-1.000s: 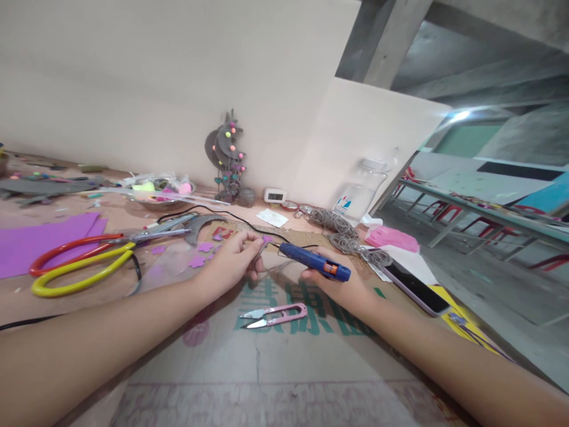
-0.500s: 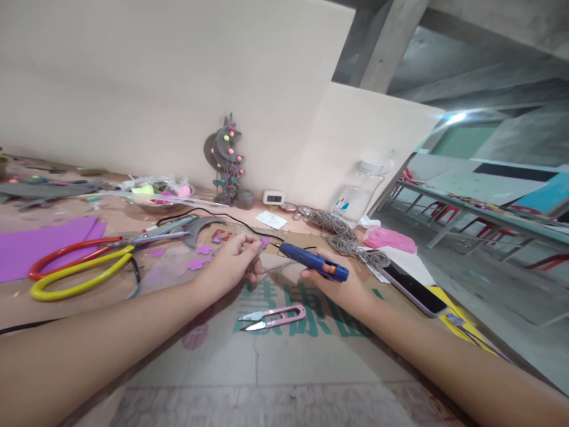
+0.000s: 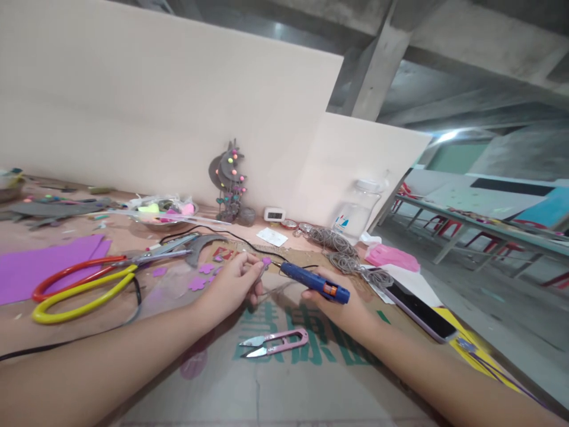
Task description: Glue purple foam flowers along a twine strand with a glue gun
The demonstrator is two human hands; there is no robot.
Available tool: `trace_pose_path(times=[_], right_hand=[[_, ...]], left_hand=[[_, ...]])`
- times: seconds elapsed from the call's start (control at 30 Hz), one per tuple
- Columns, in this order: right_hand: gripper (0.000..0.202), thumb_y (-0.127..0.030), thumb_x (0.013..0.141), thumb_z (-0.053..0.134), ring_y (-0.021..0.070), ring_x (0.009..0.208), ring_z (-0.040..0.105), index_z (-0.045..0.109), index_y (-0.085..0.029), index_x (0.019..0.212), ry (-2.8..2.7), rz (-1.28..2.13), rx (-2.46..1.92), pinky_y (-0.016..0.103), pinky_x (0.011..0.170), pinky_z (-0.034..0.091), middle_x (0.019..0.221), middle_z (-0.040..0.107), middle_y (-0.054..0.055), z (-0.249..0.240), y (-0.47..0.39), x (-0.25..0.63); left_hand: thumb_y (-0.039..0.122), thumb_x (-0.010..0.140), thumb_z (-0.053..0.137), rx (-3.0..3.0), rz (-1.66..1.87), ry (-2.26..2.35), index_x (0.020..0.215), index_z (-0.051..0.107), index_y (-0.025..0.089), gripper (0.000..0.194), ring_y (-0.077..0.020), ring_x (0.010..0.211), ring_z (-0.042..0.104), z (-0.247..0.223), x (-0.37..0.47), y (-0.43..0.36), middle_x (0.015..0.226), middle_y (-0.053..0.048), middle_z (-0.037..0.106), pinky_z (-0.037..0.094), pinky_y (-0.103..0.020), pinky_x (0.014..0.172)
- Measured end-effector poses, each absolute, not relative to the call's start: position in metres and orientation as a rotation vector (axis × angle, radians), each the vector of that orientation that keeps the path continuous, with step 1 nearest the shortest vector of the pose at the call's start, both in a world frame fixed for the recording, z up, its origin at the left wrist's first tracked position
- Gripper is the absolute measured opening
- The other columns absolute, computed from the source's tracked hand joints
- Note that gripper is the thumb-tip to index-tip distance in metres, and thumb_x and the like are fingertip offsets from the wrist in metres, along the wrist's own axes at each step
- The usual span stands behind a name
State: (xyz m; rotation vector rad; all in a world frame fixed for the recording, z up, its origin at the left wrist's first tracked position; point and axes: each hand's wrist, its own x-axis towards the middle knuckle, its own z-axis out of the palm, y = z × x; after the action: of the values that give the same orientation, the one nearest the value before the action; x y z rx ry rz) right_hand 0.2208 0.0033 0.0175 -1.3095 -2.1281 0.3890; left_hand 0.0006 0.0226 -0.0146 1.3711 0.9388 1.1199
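Two hands at work over cardboard (image 3: 178, 385) on the bench (image 3: 242, 235), head view. Left hand (image 3: 237, 277): small purple piece (image 3: 266, 261) pinched at fingertips. Right hand (image 3: 340, 302): gripping blue glue gun (image 3: 311, 280), nozzle pointing left, right by the piece; contact unclear. Pink thread snips (image 3: 278, 343) lie flat, blades apart, nearer the bench's front edge than the gun. Red-and-yellow-handled scissors (image 3: 84, 296) toward left edge, beside purple sheets (image 3: 48, 267). Phone (image 3: 420, 311) near right edge, grey cord coils (image 3: 333, 240) behind it.
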Motion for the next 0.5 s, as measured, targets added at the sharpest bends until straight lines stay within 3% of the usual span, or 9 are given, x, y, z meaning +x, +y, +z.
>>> trace_pose_path(times=[0.5], right_hand=[[0.023,-0.041,0.077,0.060,0.0163,0.069,0.057,0.060,-0.021,0.088,-2.140,0.360,-1.281,0.026,0.062,0.045,0.077,0.062,0.001,0.0101,0.0079,0.2261]], left_hand=[[0.050,0.078,0.052,1.371,1.113,0.960,0.082,0.043,0.019,0.033,-0.0086,0.036,0.050,-0.0099,0.0011,0.0197,0.049,0.006,0.054,0.038,-0.017,0.038]])
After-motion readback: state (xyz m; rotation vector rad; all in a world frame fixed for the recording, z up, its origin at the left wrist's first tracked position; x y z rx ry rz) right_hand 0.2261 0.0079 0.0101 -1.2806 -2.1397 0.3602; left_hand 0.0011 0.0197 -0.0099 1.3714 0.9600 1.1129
